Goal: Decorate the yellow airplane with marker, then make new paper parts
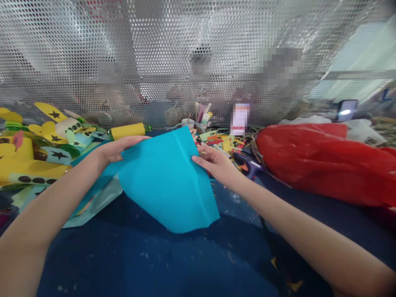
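Note:
A turquoise sheet of paper (168, 181) is held up above the dark blue table (154, 264), creased down its middle. My left hand (116, 149) grips its upper left edge, fingers closed along the paper. My right hand (216, 163) pinches its right edge near the crease. The sheet's lower corner hangs just over the table.
Yellow and pale blue paper craft pieces with black stars (46, 136) lie at the left. A red plastic bag (324, 163) fills the right. Coloured paper scraps (222, 144), a cup of sticks (198, 117) and a purple tool (250, 167) sit behind. A perforated metal screen (198, 62) stands beyond, people behind it.

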Tool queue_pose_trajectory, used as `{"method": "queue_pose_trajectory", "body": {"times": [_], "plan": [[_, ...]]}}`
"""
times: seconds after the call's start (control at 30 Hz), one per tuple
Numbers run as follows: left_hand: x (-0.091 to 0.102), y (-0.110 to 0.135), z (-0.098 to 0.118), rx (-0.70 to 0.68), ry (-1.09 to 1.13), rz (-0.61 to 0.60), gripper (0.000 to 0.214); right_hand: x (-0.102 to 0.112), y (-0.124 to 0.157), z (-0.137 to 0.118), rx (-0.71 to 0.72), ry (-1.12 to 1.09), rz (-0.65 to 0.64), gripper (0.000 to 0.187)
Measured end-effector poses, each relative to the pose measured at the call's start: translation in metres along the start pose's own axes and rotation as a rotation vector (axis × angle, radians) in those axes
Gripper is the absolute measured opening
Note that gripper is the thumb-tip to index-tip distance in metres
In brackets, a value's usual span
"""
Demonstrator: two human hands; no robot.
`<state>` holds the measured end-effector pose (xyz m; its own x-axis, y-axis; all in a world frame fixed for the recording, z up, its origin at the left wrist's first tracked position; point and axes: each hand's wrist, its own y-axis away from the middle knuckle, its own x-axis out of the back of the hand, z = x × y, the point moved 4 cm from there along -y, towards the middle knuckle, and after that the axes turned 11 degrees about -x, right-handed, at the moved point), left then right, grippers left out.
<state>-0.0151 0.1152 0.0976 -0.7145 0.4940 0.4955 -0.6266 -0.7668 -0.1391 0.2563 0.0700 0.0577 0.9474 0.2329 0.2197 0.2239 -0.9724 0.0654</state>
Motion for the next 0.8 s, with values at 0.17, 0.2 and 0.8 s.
{"method": "queue_pose_trajectory", "body": {"times": [0.17, 0.2, 0.8], "plan": [[-0.017, 0.003, -0.020, 0.075, 0.371, 0.165, 0.097, 0.013, -0.008, 0.007, 0.087, 0.105, 0.150, 0.042], [-0.019, 0.003, -0.025, 0.086, 0.395, 0.211, 0.100, 0.015, -0.009, 0.008, 0.102, 0.135, 0.182, 0.040], [-0.061, 0.013, -0.078, 0.186, 0.499, 0.478, 0.037, 0.022, -0.014, 0.016, 0.008, 0.138, 0.259, 0.026]]}}
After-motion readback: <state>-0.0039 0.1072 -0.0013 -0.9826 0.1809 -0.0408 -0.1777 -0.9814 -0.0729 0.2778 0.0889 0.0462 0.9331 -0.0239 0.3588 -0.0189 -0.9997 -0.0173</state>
